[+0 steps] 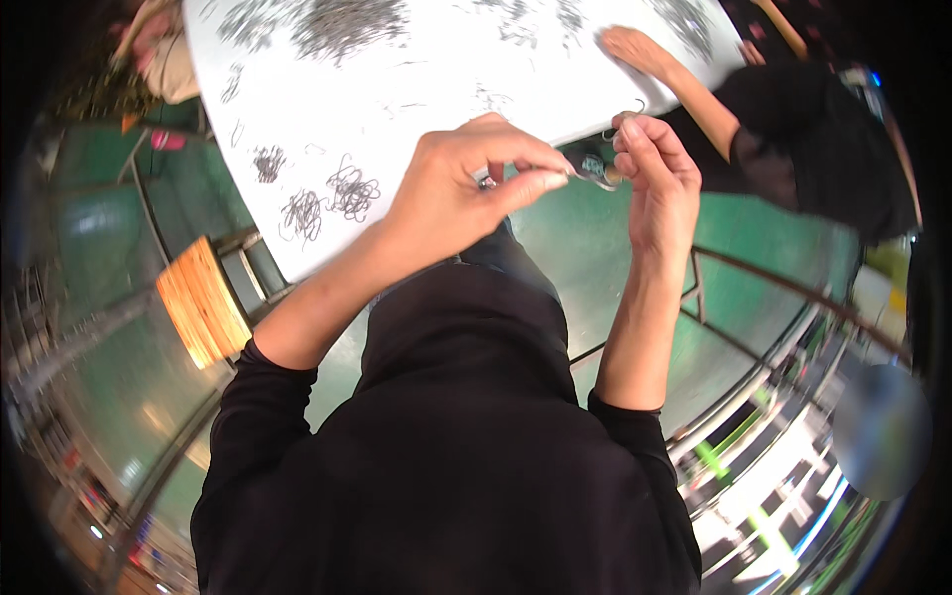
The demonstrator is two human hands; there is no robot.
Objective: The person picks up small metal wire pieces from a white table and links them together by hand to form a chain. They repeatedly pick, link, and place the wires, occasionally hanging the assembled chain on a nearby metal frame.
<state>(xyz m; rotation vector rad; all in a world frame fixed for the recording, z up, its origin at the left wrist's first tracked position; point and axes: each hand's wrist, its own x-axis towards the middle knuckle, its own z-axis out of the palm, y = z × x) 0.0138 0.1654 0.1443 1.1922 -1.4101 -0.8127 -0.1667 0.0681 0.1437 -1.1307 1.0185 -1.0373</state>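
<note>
No bins or boxes in view; the loose stock lies straight on the white desk (446, 69). Thin dark wire pieces sit there in heaps: big pile (337, 22) at far edge, more heaps along the far rim to the right, and small tangled bunches (327, 198) near the desk's near-left edge, w/ a few stray single wires between.

Left hand (461, 183) is raised over the desk's near edge, thumb & forefinger fingers (535, 178) pinched narrow on a small metal piece (580, 177) – too small to tell its exact shape. Right hand (659, 174) is just beside it, fingers curled & closed on a thin wire hook (627, 111), whose curved end pokes out above the fingertips. The two hands nearly meet; the small piece sits between them, above the desk edge & not resting on the desk.

Around: a wooden stool (203, 302) stands left of the desk on the green floor (615, 248), well apart from the hands. Metal frame bars run across the floor at right. Another person in black sits at the desk's right side, their hand (635, 45) flat on the desk top near the far heaps, their forearm crossing the desk's right corner – apart from the wearer's hands. A 2nd person's arm shows at top-left corner. The wearer's own black-clad torso & sleeves fill the lower middle, hiding the floor below.
</note>
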